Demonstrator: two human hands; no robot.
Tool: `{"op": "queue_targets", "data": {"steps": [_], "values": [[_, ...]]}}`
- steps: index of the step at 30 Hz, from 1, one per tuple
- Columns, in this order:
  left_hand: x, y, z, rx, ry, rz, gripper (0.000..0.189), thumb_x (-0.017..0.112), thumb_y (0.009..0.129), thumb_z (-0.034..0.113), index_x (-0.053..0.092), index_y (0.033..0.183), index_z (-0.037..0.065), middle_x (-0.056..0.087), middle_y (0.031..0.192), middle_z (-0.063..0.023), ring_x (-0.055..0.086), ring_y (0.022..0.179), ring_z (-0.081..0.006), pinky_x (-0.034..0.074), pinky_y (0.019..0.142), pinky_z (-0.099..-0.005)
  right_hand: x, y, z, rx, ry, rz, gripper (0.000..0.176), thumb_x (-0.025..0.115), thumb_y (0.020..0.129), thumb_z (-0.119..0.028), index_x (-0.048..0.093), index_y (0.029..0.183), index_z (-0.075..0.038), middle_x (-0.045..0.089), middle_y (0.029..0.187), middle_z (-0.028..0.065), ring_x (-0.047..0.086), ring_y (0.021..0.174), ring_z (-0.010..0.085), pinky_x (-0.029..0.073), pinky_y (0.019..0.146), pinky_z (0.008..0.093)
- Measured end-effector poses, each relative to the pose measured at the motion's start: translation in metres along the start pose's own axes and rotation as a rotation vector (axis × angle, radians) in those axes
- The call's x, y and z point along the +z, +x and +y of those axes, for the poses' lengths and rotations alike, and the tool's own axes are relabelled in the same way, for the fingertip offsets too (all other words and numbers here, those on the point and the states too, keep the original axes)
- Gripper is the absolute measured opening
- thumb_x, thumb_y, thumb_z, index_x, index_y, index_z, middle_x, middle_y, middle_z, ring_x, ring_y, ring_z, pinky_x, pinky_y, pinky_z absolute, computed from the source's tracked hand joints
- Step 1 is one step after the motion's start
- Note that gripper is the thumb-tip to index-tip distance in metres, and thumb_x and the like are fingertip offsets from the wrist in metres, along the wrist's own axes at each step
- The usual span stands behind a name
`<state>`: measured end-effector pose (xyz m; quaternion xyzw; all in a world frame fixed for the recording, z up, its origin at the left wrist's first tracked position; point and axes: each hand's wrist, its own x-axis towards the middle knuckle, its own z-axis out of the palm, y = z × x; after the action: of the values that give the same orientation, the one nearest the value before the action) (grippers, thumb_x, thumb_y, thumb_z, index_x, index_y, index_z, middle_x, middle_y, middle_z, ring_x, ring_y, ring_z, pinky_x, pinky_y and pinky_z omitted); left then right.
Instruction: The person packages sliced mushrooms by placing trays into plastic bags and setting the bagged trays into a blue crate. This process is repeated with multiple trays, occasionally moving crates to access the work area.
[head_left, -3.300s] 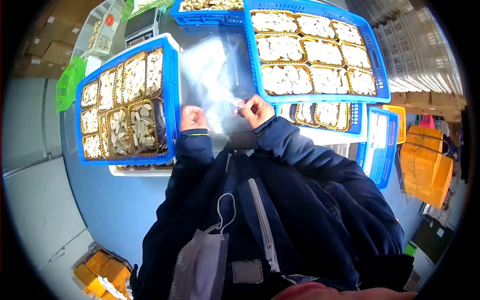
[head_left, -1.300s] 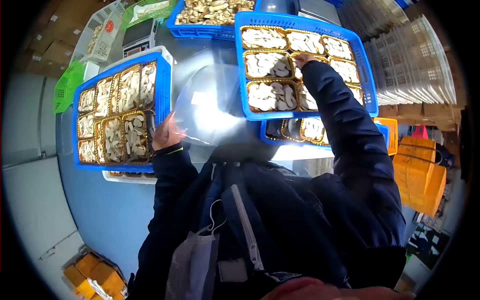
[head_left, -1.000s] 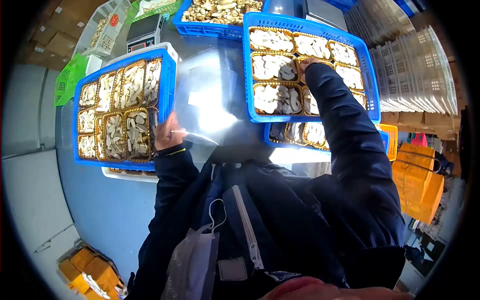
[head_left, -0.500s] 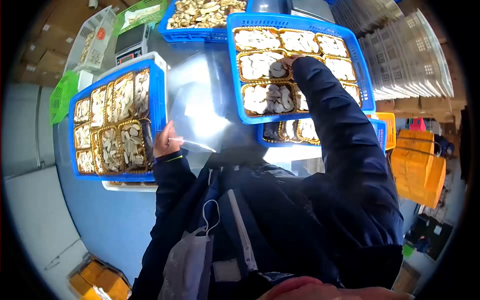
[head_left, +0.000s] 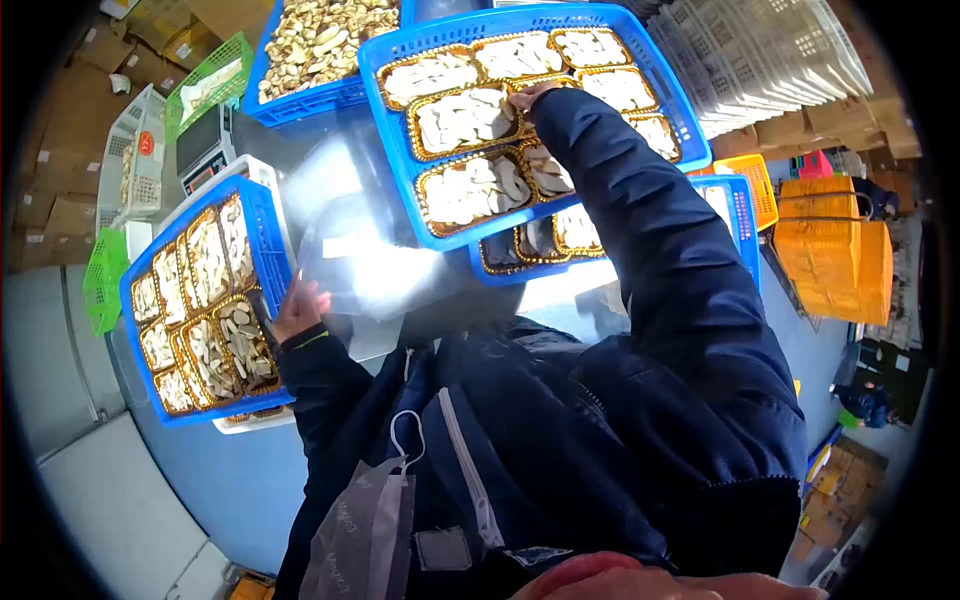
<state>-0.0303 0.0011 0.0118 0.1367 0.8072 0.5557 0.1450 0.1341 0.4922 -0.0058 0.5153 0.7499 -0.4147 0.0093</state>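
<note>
Sliced mushrooms (head_left: 464,120) fill gold-rimmed trays (head_left: 414,136) inside a blue perforated crate (head_left: 393,150), seen from the head camera, as the right hand (head_left: 532,95) reaches among them, its grip too hidden to tell. The left hand (head_left: 300,308), fingers partly curled, is beside clear plastic film (head_left: 345,265) over the worktop (head_left: 300,147); its hold is unclear.

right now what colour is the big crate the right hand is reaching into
The crate under the right hand is blue, clearest in the head view.
</note>
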Motion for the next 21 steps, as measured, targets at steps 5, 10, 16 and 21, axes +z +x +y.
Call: {"op": "queue_targets", "data": {"steps": [5, 10, 16, 21], "values": [[0.002, 0.005, 0.013, -0.098, 0.078, 0.042, 0.030, 0.052, 0.088, 0.021, 0.057, 0.114, 0.006, 0.066, 0.081, -0.0077, 0.062, 0.062, -0.0118, 0.049, 0.056, -0.0225, -0.036, -0.061, 0.006, -0.029, 0.239, 0.053, 0.028, 0.065, 0.077, -0.030, 0.068, 0.092, -0.007, 0.063, 0.074, 0.0059, 0.054, 0.057, 0.0120, 0.046, 0.055, 0.0248], [-0.001, 0.040, -0.036, 0.559, 0.480, -0.063, 0.029, 0.051, 0.087, 0.024, 0.058, 0.106, 0.003, 0.062, 0.070, -0.0061, 0.061, 0.063, -0.0117, 0.047, 0.053, -0.0248, -0.046, -0.114, 0.037, -0.106, 0.408, 0.062, 0.034, 0.063, 0.078, -0.029, 0.065, 0.094, 0.001, 0.065, 0.077, 0.0086, 0.059, 0.063, 0.0116, 0.049, 0.062, 0.0246], [0.027, 0.003, -0.031, 0.056, 0.008, -0.102, 0.036, 0.052, 0.086, 0.033, 0.059, 0.107, 0.003, 0.064, 0.075, -0.0129, 0.062, 0.064, -0.0140, 0.049, 0.058, -0.0265, -0.001, -0.286, 0.006, -0.205, 0.461, -0.148, 0.022, 0.065, 0.078, -0.021, 0.068, 0.081, 0.000, 0.062, 0.065, 0.0055, 0.056, 0.055, 0.0100, 0.046, 0.052, 0.0220], [0.022, 0.016, -0.114, 0.355, 0.249, -0.282, 0.031, 0.054, 0.084, 0.035, 0.064, 0.103, 0.013, 0.064, 0.079, -0.0131, 0.064, 0.068, -0.0250, 0.051, 0.064, -0.0322, 0.093, -0.371, 0.013, -0.225, 0.426, -0.343, 0.019, 0.064, 0.079, -0.016, 0.066, 0.077, 0.002, 0.061, 0.062, 0.0056, 0.057, 0.052, 0.0104, 0.047, 0.050, 0.0233]]}}
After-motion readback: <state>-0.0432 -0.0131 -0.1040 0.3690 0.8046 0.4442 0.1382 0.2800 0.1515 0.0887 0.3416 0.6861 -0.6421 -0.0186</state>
